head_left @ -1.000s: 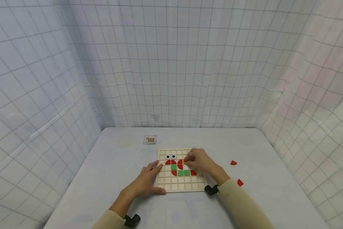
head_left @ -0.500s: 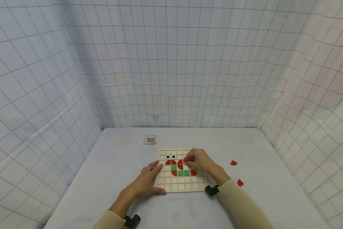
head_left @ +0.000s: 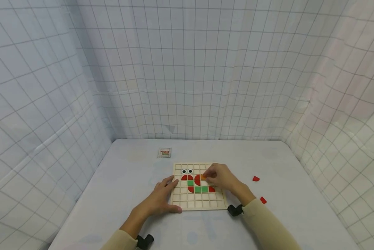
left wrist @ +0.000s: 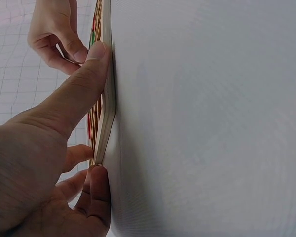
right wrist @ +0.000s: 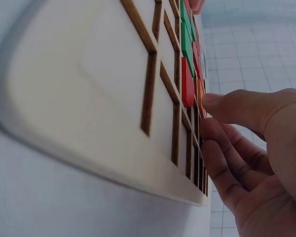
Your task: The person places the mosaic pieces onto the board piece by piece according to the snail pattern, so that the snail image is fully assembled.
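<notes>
A wooden grid board [head_left: 199, 205] lies flat on the table with red, green and white-and-black eye tiles set in its cells. My left hand [head_left: 159, 199] holds its near left corner; the thumb [left wrist: 84, 76] lies against the near edge and the other fingers are bent at the left edge. Over the board's right part is my right hand [head_left: 219, 176], fingers curled, pinching an orange tile [head_left: 203, 177] at its right side. That tile lies beside a red quarter-circle tile [head_left: 197, 177]. In the right wrist view, the thumb touches the orange tile [right wrist: 201, 98]. Part of the board is hidden under the right hand.
Two loose red quarter-circle tiles, one farther back [head_left: 256, 178] and one nearer [head_left: 263, 200], lie right of the board. A small picture card [head_left: 164, 152] lies behind it. Grid-patterned white curtains [head_left: 187, 76] stand around the white table [head_left: 127, 166].
My right hand has shifted slightly right, and more of the orange tile shows. My left hand keeps its place on the board. The view has shifted a little.
</notes>
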Motion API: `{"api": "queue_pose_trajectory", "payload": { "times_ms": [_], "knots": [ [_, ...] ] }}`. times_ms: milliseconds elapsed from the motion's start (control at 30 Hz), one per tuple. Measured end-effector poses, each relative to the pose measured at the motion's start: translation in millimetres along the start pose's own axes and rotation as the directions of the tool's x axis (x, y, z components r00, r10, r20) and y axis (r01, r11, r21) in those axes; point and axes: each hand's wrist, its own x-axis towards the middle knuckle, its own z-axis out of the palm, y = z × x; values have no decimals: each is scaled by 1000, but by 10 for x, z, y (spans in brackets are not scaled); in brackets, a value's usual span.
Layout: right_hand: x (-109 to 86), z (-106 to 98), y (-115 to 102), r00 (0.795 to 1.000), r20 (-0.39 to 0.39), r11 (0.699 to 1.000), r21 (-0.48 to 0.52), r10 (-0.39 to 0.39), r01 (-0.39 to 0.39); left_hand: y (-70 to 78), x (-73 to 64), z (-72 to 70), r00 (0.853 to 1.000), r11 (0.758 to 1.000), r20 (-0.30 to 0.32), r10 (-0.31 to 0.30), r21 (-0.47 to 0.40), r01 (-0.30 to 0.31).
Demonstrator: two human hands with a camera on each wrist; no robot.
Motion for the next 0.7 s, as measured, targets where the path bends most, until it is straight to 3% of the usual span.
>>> {"api": "queue_pose_trajectory", "payload": {
  "times_ms": [400, 700],
  "knots": [
    [-181, -178, 158, 998, -36, 997, -55, -55, 53, -8, 14, 9, 1000, 1000, -5, 1, 14, -1],
    [-416, -319, 276, 997, -62, 997, -75, -38, 33, -9, 10, 10, 1000, 1000, 1, -2, 9, 2]
  ]
}}
